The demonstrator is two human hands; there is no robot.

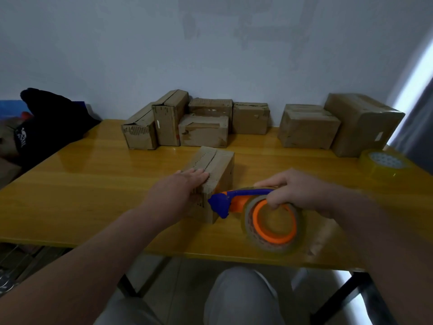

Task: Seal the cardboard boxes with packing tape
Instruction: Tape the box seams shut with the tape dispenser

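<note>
A small cardboard box (219, 164) lies on the yellow table (93, 188), its two top flaps meeting along a middle seam. My left hand (185, 184) rests flat on the near end of its top, fingers straight. My right hand (290, 191) grips a tape dispenser (236, 200) with a blue and orange frame. A roll of clear tape (273, 225) on an orange core sits in it. The dispenser's blue head is at the box's near right corner.
Several more cardboard boxes (203, 130) stand in a row along the back wall, two larger ones (362, 124) at the right. A spare tape roll (383, 164) lies at the table's right edge. A black bag (51, 123) sits off the left side.
</note>
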